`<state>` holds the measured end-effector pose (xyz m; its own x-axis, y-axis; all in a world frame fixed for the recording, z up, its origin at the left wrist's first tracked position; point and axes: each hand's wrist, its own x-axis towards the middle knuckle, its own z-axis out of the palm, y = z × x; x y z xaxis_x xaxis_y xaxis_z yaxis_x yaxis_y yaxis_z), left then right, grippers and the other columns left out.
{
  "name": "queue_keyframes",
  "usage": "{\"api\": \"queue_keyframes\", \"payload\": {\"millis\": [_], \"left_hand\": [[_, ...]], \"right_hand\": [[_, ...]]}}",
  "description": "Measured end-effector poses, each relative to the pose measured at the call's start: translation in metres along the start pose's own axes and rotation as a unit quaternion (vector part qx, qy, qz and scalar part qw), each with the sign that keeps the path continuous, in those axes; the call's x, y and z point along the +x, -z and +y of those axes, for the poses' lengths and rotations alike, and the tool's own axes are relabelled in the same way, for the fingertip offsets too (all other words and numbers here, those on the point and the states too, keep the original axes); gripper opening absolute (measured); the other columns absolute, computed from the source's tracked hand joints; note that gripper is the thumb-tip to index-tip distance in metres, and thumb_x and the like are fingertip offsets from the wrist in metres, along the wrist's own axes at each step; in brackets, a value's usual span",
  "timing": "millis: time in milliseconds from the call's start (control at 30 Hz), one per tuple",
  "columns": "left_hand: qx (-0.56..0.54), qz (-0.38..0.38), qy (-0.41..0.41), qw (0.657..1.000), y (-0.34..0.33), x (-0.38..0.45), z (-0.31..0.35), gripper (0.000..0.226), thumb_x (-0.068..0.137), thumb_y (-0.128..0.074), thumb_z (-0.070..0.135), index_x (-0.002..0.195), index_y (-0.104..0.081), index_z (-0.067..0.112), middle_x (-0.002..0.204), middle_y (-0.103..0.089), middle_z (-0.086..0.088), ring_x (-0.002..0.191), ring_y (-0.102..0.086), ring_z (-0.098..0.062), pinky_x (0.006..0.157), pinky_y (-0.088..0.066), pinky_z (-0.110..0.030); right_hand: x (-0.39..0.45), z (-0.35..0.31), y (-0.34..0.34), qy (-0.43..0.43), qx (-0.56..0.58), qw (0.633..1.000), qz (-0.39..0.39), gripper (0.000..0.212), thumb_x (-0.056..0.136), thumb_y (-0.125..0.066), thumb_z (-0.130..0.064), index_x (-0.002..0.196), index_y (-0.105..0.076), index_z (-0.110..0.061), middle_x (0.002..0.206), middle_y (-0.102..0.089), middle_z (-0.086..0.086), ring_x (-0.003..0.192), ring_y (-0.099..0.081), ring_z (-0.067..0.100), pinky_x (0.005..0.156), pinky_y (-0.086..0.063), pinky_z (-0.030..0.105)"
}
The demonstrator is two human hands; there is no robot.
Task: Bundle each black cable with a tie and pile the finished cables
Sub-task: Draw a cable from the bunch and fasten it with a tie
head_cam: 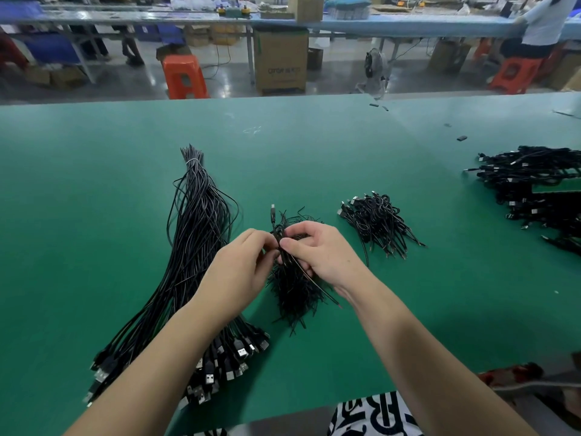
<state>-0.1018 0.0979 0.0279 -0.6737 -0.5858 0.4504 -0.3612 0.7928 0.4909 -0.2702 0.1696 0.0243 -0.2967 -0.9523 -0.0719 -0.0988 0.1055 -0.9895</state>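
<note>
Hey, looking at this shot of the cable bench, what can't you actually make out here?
Head view only:
- Whether the tie is closed on the cable: the fingers of the left hand and right hand cover it.
- Far-right pile: cut off by the frame edge.
- Small dark bits on the table: too small to identify.
- Lettering on the box: blurred.

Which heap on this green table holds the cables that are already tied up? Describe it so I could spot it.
On the green table, look just right of the person's right hand. The small heap of finished cables lies there, each cable coiled short. The long loose cables on the left lie stretched out, and the pile of ties lies beneath the hands.
</note>
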Motion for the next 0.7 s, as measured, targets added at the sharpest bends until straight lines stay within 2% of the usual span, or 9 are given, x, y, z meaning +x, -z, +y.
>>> {"api": "queue_keyframes", "payload": {"millis": [67, 167, 267, 333, 433, 500, 567, 633, 700], "left_hand": [[-0.018, -0.003, 0.026, 0.999, 0.001, 0.0011, -0.0003, 0.007, 0.092, -0.067, 0.01, 0.095, -0.065, 0.016, 0.084, -0.056, 0.017, 0.077, -0.053, -0.006, 0.068, -0.039, -0.01], [-0.041, -0.002, 0.062, 0.997, 0.0028, 0.0002, -0.0003, 0.01, 0.091, -0.067, 0.014, 0.089, -0.063, 0.023, 0.076, -0.058, 0.016, 0.075, -0.056, -0.004, 0.063, -0.04, -0.01], [-0.13, -0.001, 0.144, 0.981, 0.0034, 0.0014, -0.0031, 0.014, 0.091, -0.068, 0.017, 0.081, -0.063, 0.026, 0.062, -0.059, 0.012, 0.055, -0.05, -0.005, 0.053, -0.038, -0.014], [-0.195, -0.02, 0.191, 0.962, 0.0047, 0.0041, -0.0036, 0.015, 0.092, -0.069, 0.015, 0.079, -0.065, 0.022, 0.058, -0.058, 0.009, 0.054, -0.049, -0.008, 0.053, -0.042, -0.023], [-0.249, -0.038, 0.214, 0.944, 0.0083, 0.0072, -0.0019, 0.013, 0.092, -0.07, 0.013, 0.08, -0.067, 0.016, 0.058, -0.059, 0.007, 0.054, -0.053, -0.011, 0.054, -0.043, -0.026], [-0.258, -0.047, 0.211, 0.942, 0.0094, 0.0076, -0.0005, 0.013, 0.092, -0.07, 0.014, 0.079, -0.066, 0.016, 0.059, -0.06, 0.006, 0.054, -0.053, -0.009, 0.054, -0.043, -0.022], [-0.217, -0.048, 0.191, 0.956, 0.0089, 0.0063, 0.0009, 0.016, 0.092, -0.069, 0.016, 0.078, -0.063, 0.021, 0.061, -0.06, 0.004, 0.054, -0.051, -0.009, 0.052, -0.042, -0.021], [-0.135, -0.031, 0.141, 0.98, 0.0084, 0.0047, 0.0023, 0.016, 0.091, -0.068, 0.016, 0.079, -0.061, 0.025, 0.066, -0.062, 0.006, 0.059, -0.053, -0.008, 0.057, -0.044, -0.023], [-0.04, -0.008, 0.052, 0.998, 0.0086, 0.0024, 0.0055, 0.011, 0.091, -0.064, 0.012, 0.084, -0.062, 0.021, 0.074, -0.062, 0.008, 0.068, -0.057, -0.013, 0.065, -0.047, -0.029]], "right_hand": [[-0.0001, 0.0006, -0.0006, 0.006, -0.001, 1.0, -0.007, 0.011, 0.095, -0.069, -0.025, 0.105, -0.068, -0.024, 0.066, -0.069, 0.005, 0.05, -0.047, 0.01, 0.051, -0.044, 0.024], [0.0001, -0.0002, 0.0004, -0.002, 0.021, 1.0, -0.012, 0.017, 0.102, -0.057, -0.014, 0.108, -0.072, -0.022, 0.077, -0.07, -0.003, 0.055, -0.054, 0.008, 0.054, -0.052, 0.025], [-0.0025, -0.0014, 0.0054, 0.027, 0.025, 0.998, -0.057, 0.036, 0.099, -0.056, -0.003, 0.12, -0.066, -0.031, 0.092, -0.073, 0.002, 0.066, -0.062, 0.013, 0.067, -0.057, 0.029], [-0.0036, -0.0026, 0.0063, 0.052, 0.033, 0.995, -0.081, 0.05, 0.095, -0.056, 0.008, 0.122, -0.064, -0.034, 0.1, -0.067, 0.01, 0.071, -0.059, 0.02, 0.071, -0.058, 0.029], [-0.0032, -0.0056, 0.0022, 0.088, -0.005, 0.994, -0.07, 0.044, 0.091, -0.068, 0.004, 0.107, -0.072, -0.037, 0.097, -0.066, 0.011, 0.078, -0.056, 0.02, 0.075, -0.056, 0.026], [-0.0023, -0.0074, 0.0001, 0.103, -0.059, 0.993, -0.019, 0.033, 0.09, -0.075, -0.011, 0.093, -0.074, -0.044, 0.098, -0.069, 0.006, 0.079, -0.062, 0.016, 0.072, -0.056, 0.028], [-0.0017, -0.0066, 0.0, 0.099, -0.086, 0.991, 0.009, 0.026, 0.091, -0.075, -0.019, 0.086, -0.072, -0.045, 0.087, -0.067, -0.005, 0.067, -0.059, 0.006, 0.062, -0.051, 0.022], [-0.0021, -0.0038, -0.0008, 0.081, -0.093, 0.992, 0.008, 0.019, 0.093, -0.072, -0.025, 0.081, -0.073, -0.04, 0.064, -0.058, -0.011, 0.05, -0.047, 0.001, 0.053, -0.04, 0.013], [-0.0011, 0.0008, -0.0036, 0.049, -0.078, 0.996, 0.001, 0.012, 0.095, -0.069, -0.026, 0.087, -0.075, -0.032, 0.057, -0.051, -0.009, 0.049, -0.04, 0.007, 0.049, -0.035, 0.016]]}}
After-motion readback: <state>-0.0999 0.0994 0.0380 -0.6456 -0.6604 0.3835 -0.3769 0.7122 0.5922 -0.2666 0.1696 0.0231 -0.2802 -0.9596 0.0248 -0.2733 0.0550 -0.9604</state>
